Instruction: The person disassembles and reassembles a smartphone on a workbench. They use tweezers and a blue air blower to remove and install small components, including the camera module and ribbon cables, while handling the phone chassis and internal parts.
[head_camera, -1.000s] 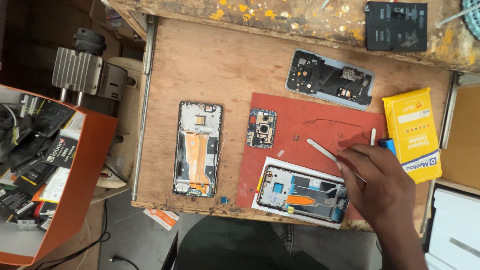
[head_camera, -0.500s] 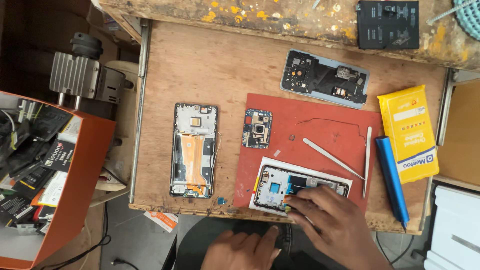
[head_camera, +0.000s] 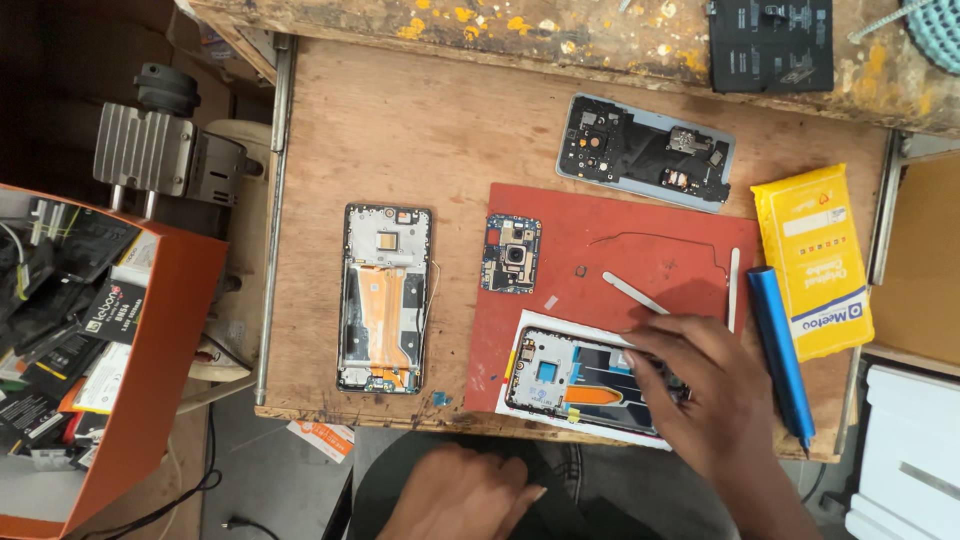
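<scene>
While resting on the opened phone frame (head_camera: 590, 385) lying on the red mat (head_camera: 600, 250) at the bench's near edge, right hand (head_camera: 700, 370) pressing fingertips (head_camera: 640, 345) onto it, grasping nothing visible; left hand (head_camera: 460, 495) hanging loosely curled and empty, just nearer. Well left of both, orange box (head_camera: 170, 330) brimming with packaged phone parts (head_camera: 60, 320).

Opened phone frame (head_camera: 585, 385): rectangular metal-rimmed chassis, back removed, lying flat lengthwise left to right on a white sheet at 6 o'clock of the red work mat. Interior exposed, with a blue square component at its 9 o'clock end and an orange strip along the lower middle. The 3 o'clock end is covered by fingers
</scene>
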